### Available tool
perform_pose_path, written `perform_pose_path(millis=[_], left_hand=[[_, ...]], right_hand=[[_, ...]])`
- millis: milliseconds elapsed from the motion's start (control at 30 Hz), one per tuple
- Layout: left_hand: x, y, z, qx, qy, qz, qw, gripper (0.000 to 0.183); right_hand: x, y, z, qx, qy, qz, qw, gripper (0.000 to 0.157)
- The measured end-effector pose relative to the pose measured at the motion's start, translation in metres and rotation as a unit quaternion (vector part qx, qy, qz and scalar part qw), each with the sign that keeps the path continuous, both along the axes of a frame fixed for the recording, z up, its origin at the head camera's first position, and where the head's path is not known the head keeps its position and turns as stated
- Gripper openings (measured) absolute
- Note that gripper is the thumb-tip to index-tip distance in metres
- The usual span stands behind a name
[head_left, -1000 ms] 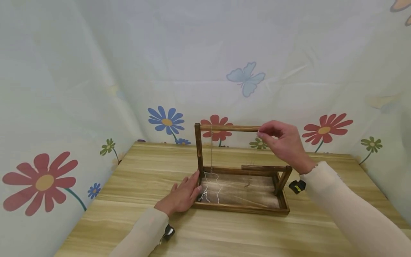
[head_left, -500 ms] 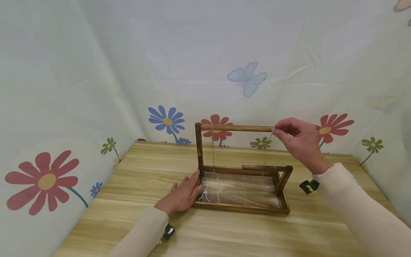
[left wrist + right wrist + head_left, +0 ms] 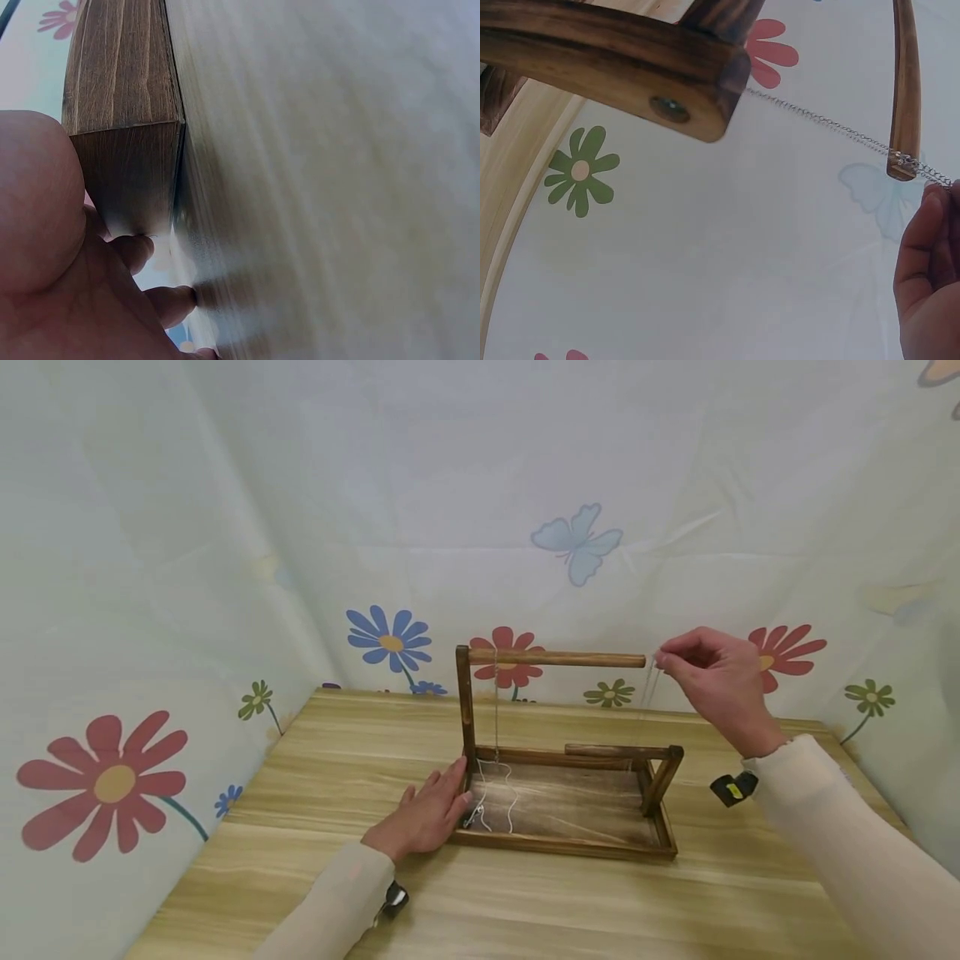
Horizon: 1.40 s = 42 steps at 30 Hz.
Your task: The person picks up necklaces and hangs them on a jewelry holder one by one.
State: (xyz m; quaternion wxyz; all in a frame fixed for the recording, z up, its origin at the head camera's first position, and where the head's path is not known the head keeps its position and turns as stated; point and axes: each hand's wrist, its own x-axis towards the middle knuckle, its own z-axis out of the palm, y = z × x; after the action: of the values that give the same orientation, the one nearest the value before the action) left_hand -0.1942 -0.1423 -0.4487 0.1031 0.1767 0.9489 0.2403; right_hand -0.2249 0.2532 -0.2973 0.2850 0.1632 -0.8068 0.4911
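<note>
A dark wooden jewelry stand (image 3: 562, 845) has a tray base, a tall upper rod (image 3: 555, 658) and a shorter lower rod (image 3: 618, 752). My right hand (image 3: 716, 681) pinches a thin silver chain necklace (image 3: 817, 120) between thumb and fingertips. In the head view the chain hangs just right of the upper rod's free end, its lower part faint behind the lower rod. My left hand (image 3: 423, 814) rests with extended fingers against the stand's left end; the left wrist view shows the thumb and fingers around that wooden corner (image 3: 127, 165). Another necklace (image 3: 496, 710) hangs near the upper rod's left end.
Thin pale strands (image 3: 512, 797) and a small shiny piece (image 3: 478, 811) lie in the tray's left part. The stand sits on a wood-grain table (image 3: 315, 760). Behind hangs a pale backdrop (image 3: 450, 485) with printed flowers and a butterfly.
My right hand has moved rightward along the upper rod and past its free end, bringing the pinched necklace with it. The left hand and the stand have stayed in place.
</note>
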Motion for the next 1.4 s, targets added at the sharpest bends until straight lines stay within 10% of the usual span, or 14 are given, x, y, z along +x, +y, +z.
perform_pose_path(millis=[400, 1400], left_hand=[[-0.005, -0.005, -0.010, 0.024, 0.010, -0.007, 0.9996, 0.068], [-0.005, -0.001, -0.005, -0.003, -0.008, 0.008, 0.9999, 0.065]], right_hand=[[-0.010, -0.009, 0.002, 0.006, -0.075, -0.067, 0.995, 0.020], [-0.013, -0.017, 0.032, 0.052, -0.172, -0.032, 0.983, 0.023]])
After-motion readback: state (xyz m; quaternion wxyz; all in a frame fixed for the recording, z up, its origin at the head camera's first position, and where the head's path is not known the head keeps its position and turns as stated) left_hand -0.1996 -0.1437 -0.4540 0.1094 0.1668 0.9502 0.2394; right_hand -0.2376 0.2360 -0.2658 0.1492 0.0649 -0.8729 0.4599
